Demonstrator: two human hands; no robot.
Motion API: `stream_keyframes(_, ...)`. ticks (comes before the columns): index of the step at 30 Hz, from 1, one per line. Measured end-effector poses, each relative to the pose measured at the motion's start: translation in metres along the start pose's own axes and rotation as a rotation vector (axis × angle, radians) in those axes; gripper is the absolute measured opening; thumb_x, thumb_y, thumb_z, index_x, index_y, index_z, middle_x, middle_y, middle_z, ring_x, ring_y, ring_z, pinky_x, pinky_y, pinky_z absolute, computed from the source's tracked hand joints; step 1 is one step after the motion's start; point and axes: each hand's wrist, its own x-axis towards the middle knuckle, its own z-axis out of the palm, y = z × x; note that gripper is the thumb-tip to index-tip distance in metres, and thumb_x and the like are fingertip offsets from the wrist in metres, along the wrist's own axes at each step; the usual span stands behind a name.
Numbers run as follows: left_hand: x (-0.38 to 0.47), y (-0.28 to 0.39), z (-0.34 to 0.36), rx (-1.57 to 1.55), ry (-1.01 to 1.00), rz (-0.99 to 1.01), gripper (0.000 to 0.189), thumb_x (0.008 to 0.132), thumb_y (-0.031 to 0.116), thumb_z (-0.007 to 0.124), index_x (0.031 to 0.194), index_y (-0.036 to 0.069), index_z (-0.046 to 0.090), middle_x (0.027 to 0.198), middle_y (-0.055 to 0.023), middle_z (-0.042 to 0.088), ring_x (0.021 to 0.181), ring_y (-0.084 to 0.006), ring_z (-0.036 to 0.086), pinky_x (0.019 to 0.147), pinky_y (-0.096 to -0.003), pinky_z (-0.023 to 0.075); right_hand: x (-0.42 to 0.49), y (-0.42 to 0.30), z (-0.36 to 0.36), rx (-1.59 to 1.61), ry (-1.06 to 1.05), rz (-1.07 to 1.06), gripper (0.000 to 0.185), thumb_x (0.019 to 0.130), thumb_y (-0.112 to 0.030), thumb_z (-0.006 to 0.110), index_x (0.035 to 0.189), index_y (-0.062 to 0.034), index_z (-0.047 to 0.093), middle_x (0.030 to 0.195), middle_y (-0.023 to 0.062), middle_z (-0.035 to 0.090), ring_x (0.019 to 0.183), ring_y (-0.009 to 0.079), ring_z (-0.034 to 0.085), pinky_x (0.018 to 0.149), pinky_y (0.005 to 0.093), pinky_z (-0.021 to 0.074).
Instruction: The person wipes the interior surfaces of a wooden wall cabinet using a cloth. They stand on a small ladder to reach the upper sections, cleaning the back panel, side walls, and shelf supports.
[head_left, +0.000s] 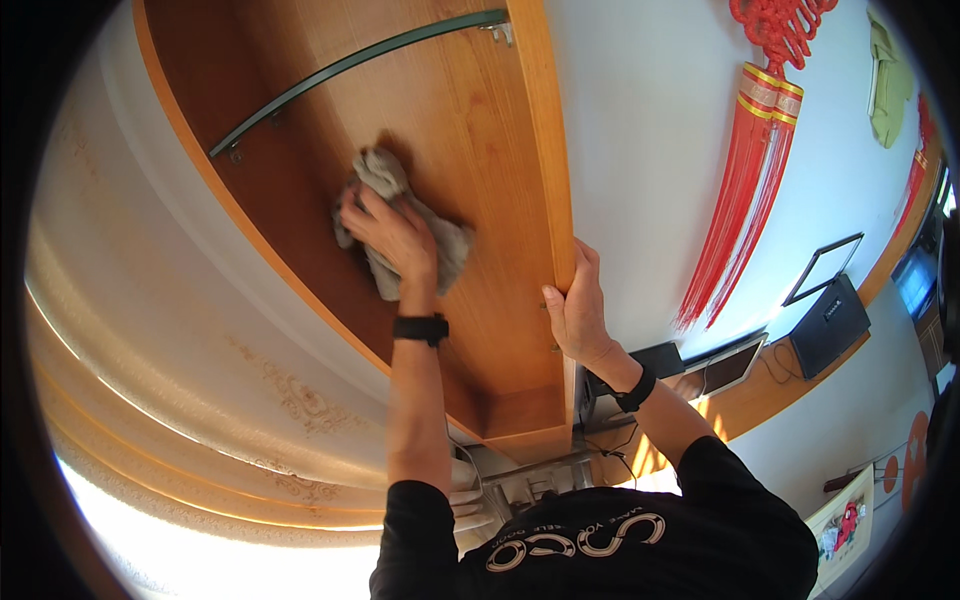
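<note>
My left hand is pressing a crumpled grey cloth against the wooden back panel inside a tall cabinet. Cloth shows above the fingers and below the palm; the fingertips are partly buried in its folds. My right hand grips the cabinet's right side panel, thumb on the inner side and fingers wrapped behind the outer face. Above the cloth, a glass shelf spans the cabinet on small metal brackets.
A patterned curtain hangs close along the cabinet's left side. Red knotted tassels hang on the wall to the right. Below them, a wooden ledge bears a dark flat panel, a framed screen-like item and loose cables.
</note>
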Motion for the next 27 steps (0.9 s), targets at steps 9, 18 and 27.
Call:
stream_keyframes(9,0.087,0.089,0.044,-0.053,0.028,0.381,0.049,0.073,0.003,0.069,0.12,0.003,0.059,0.128,-0.0121,0.054,0.112,-0.033,0.049,0.088,-0.0455,0.0358,0.004,-0.004,-0.007,-0.026,-0.037,-0.022,0.07,0.087,0.0,0.065,0.146,0.0074,0.028,0.144,0.0257,0.039,0.129,0.0424,0.043,0.109,0.0446,0.0388)
stream_keyframes(18,-0.008,0.06,0.043,-0.146,-0.218,0.488,0.047,0.074,0.02,0.075,0.119,0.013,0.064,0.126,-0.0072,0.056,0.118,-0.0296,0.05,0.092,-0.0451,0.0341,0.004,-0.003,-0.006,-0.046,-0.041,-0.022,0.071,0.088,-0.002,0.063,0.147,0.0078,0.026,0.145,0.0258,0.037,0.13,0.0426,0.041,0.11,0.0462,0.0378)
stream_keyframes(27,-0.129,0.011,0.007,-0.175,-0.593,0.672,0.041,0.075,0.013,0.068,0.115,0.014,0.066,0.126,-0.0025,0.057,0.12,-0.0267,0.051,0.095,-0.0484,0.0387,0.002,0.0,-0.006,-0.057,-0.057,-0.031,0.066,0.094,-0.01,0.059,0.148,0.0072,0.025,0.147,0.0262,0.036,0.131,0.0431,0.04,0.11,0.0475,0.0379)
